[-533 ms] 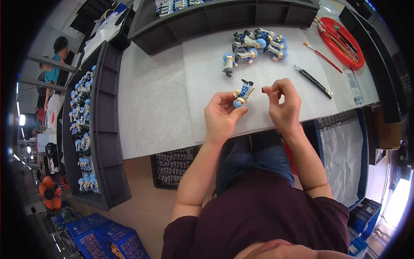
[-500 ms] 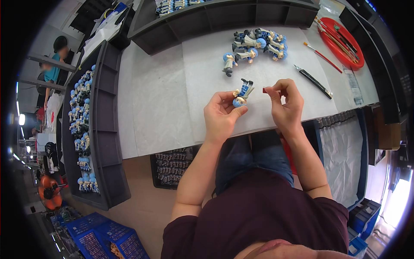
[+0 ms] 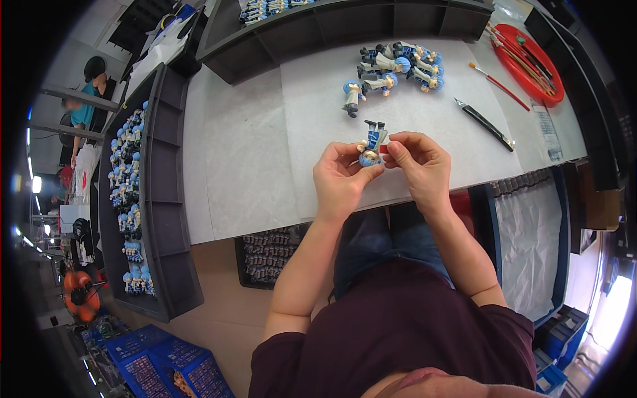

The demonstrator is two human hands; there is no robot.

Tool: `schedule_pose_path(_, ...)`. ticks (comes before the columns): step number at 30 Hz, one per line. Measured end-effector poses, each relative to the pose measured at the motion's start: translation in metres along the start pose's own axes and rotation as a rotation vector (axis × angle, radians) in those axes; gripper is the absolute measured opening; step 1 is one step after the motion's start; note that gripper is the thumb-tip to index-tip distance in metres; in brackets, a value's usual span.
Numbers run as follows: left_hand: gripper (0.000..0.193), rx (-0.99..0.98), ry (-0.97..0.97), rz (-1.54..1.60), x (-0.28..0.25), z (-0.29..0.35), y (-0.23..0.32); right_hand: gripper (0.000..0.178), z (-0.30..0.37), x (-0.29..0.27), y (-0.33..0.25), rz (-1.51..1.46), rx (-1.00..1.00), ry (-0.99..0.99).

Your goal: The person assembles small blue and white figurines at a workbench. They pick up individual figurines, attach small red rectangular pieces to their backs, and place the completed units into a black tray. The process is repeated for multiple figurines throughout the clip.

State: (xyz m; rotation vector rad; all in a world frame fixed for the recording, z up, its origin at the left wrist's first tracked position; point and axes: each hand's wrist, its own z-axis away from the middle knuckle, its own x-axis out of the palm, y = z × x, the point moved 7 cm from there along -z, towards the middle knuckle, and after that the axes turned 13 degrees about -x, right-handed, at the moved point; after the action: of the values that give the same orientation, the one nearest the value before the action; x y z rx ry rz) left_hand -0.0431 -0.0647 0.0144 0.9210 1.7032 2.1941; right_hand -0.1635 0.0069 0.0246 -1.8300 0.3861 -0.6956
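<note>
My left hand (image 3: pixel 340 176) is closed round a small blue-haired figurine (image 3: pixel 373 137), holding it by the head with its dark feet pointing away from me. Pinched between the thumb and fingers of my right hand (image 3: pixel 421 166) is a small red piece (image 3: pixel 384 149), brought against the figurine's side near its head. Whether the piece touches the figurine I cannot tell. Beyond my hands, a group of similar figurines (image 3: pixel 401 64) lies on the white sheet (image 3: pixel 312 119) covering the table.
A craft knife (image 3: pixel 484 124) and a red-handled paintbrush (image 3: pixel 501 87) lie on the right. Behind them sits a red tray (image 3: pixel 554 96) of brushes. Dark crates (image 3: pixel 162 199) with more figurines border the left side; another dark crate (image 3: pixel 345 32) stands at the back.
My right hand has moved left with the red piece, up to the figurine. My left hand has stayed nearly in place, with the figurine turned slightly more upright.
</note>
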Motion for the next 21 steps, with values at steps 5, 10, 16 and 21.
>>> schedule_pose_path(5,0.035,0.040,0.011,0.019,0.002,0.001,0.003,0.014,0.003,0.010,-0.002,0.072,-0.124,-0.059)
schedule_pose_path(10,0.054,0.013,-0.004,0.034,0.003,0.001,0.004,0.014,0.001,0.003,-0.003,0.163,-0.145,-0.088)
schedule_pose_path(16,0.051,0.089,0.022,-0.124,0.003,0.001,0.006,0.021,-0.003,0.002,0.001,-0.016,0.021,-0.039)
schedule_pose_path(21,0.047,0.146,0.053,-0.163,0.003,0.004,0.003,0.026,-0.005,0.012,-0.003,0.092,-0.030,-0.059)
